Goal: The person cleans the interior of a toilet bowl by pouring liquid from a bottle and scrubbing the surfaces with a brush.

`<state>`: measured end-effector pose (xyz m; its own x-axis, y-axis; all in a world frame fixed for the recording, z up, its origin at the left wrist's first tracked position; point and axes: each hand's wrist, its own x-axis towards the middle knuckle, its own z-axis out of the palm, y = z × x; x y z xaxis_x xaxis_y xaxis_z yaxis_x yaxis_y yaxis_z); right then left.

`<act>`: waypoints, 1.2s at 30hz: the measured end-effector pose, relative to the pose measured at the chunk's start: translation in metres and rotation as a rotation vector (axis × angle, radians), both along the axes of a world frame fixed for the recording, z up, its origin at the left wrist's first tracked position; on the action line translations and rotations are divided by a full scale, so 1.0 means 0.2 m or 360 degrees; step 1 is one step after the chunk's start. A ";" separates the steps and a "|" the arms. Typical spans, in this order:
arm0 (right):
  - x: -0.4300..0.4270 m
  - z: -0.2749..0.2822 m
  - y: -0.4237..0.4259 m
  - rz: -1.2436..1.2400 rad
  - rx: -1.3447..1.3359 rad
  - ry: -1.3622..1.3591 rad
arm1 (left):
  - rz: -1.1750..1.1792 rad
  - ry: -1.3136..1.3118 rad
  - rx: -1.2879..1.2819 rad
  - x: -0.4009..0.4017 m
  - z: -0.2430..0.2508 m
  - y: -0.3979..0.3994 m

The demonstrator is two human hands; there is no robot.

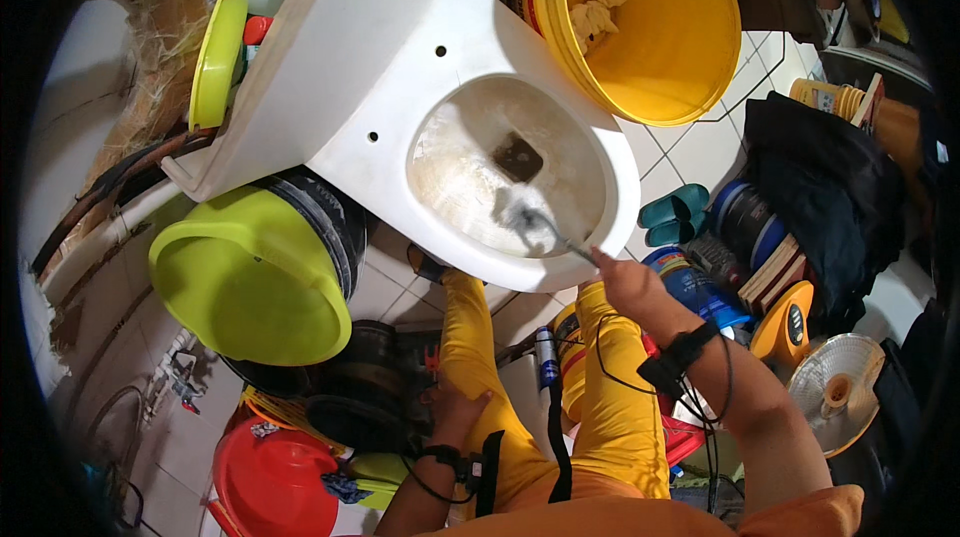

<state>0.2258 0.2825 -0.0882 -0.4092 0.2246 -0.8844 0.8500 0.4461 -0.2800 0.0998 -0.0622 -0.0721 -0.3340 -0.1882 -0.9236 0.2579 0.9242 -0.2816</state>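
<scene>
My right hand [634, 289] grips the thin grey handle of a toilet brush [574, 246]. Its blurred, pale bristle head is down inside the bowl, against the front part of the inner wall. The white ceramic toilet [390, 86] has no seat on it, and two bolt holes show behind the bowl. Brownish stains mark the bowl's inside, and the drain opening [517, 158] is dark. On my left leg, in yellow trousers [469, 334], rests my left hand [457, 406], holding nothing. Straps with cables circle both wrists.
A large yellow bucket [667, 34] with crumpled paper stands beside the bowl. Opposite it is a lime-green basin [255, 289] over a black bucket. Green slippers [675, 214], paint buckets [679, 274] and dark cloth [817, 184] lie rightward. A red basin [277, 477] is lower left.
</scene>
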 end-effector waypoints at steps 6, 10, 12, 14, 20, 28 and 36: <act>-0.21 -0.27 -0.31 -0.0651 -0.0210 0.0453 | -0.0038 -0.0051 0.0064 -0.01 0.01 0.02; -0.78 -0.12 -0.30 -0.2406 -0.1369 0.0317 | 0.0002 -0.0045 0.0264 -0.02 0.01 0.00; -0.86 -0.04 -0.24 -0.2939 -0.1672 0.0513 | 0.0055 -0.0075 0.0236 0.00 0.03 0.00; -0.85 -0.03 -0.28 -0.2829 -0.1604 0.0546 | -0.0155 -0.0041 0.0129 0.02 0.01 -0.04; -0.27 -0.26 -0.41 -0.0837 -0.0397 0.0679 | -0.0079 -0.0067 0.0228 -0.01 0.01 -0.03; -0.51 -0.16 -0.25 -0.1240 -0.0592 0.0588 | -0.0163 0.0014 0.0134 0.00 -0.01 -0.03; -0.25 -0.21 -0.32 -0.0662 -0.0270 0.0486 | 0.0531 0.0005 0.0735 -0.17 -0.67 -0.16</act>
<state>0.1760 0.2180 -0.1292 -0.5601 0.2867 -0.7773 0.8140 0.0162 -0.5806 0.0655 -0.0952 -0.2065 -0.3285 0.1394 -0.9342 -0.0692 0.9828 0.1710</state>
